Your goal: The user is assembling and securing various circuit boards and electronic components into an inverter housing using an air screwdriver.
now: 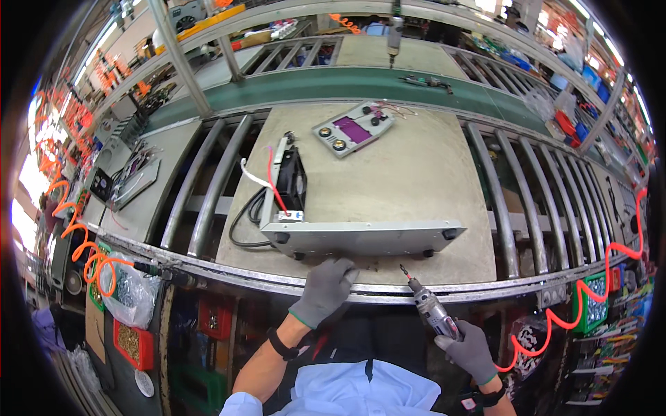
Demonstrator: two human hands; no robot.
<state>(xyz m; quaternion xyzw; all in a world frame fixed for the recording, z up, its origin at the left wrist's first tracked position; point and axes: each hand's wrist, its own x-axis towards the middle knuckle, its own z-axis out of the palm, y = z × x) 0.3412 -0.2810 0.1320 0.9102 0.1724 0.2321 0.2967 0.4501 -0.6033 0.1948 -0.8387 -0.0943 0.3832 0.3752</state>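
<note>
My right hand, in a grey glove, is wrapped round a grey pneumatic screwdriver. Its bit points up and away, toward the board's front edge. My left hand, gloved too, has its fingers bent together at that edge; whatever they pinch, if anything, is hidden. Just beyond lies a grey sheet-metal housing with black feet on the side facing me. A black fan is mounted at its left end, with red and white wires and a coiled black cable beside it.
The pale work board carries a grey panel with a purple face. Steel rollers flank the board. Beyond runs a green belt, with another driver hanging above. Orange coiled hoses and red screw bins sit at the sides.
</note>
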